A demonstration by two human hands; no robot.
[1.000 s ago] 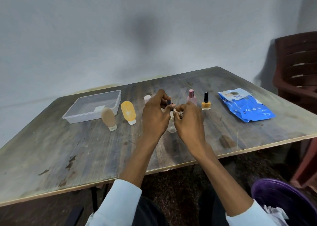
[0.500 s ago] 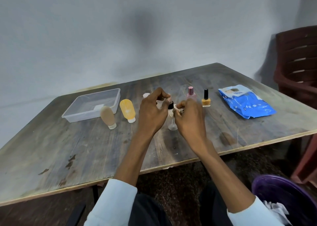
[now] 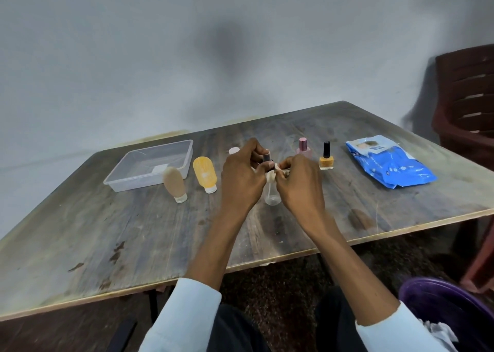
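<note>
1. Dark vial [image 3: 267,158] is pinched by the left hand [image 3: 242,176], thumb and curled fingertips round it. It is upright, mid-table, held just above the clear bottle [image 3: 272,198].
2. Right hand [image 3: 300,183] is curled, thumb and forefinger pinching a small white piece [image 3: 277,168] against the vial's lower part. Wipe or cap, can't tell. The fingertips of both hands meet there.
3. Step in hand, as a judgement: working the white piece on the vial, over the clear bottle's neck.
4. To do it well, the left hand holds the vial steady and upright with no tilt, so nothing spills. The right hand makes the small move with light pressure and short motion.
5. Clear bottle stands on the table [image 3: 133,231] between the wrists and looks light and tippy. Can't tell if the lower right fingers touch its neck. Keep the palm heels off it and stay right over its mouth.
6. Outward left: white cap [image 3: 234,150] behind the left hand, then orange tube [image 3: 205,172], tan tube [image 3: 174,182], and tray [image 3: 139,184] farthest.
7. Outward right: pink bottle [image 3: 303,148] just behind the right hand, yellow polish [image 3: 326,160] beside it, blue pack [image 3: 393,167] well apart. The pink bottle is likeliest to get knocked, so keep the right knuckles low and close.
</note>
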